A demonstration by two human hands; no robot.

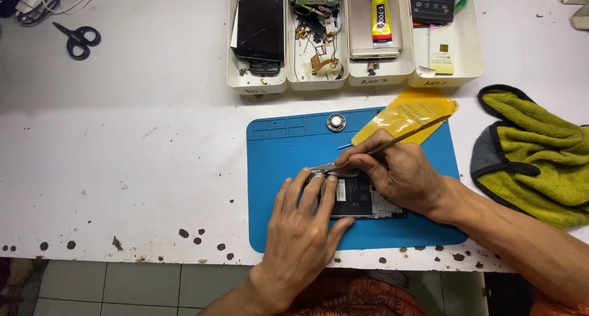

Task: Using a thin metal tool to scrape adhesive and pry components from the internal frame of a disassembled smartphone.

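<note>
An opened phone (359, 199) with its back off lies on a blue work mat (282, 150). My left hand (304, 227) rests flat on the phone's left part, fingers pressing it down. My right hand (399, 175) grips a thin metal tool (408, 135) like a pen, its tip at the phone's upper left corner, where a small silvery part (324, 167) sticks out. Most of the phone is hidden under both hands.
A round silver disc (335, 122) and a yellow plastic sheet (408, 115) lie on the mat's far edge. Several white trays (353, 77) behind hold phone parts and a glue tube (380, 18). A green cloth (540, 156) lies right, black scissors (76, 40) far left.
</note>
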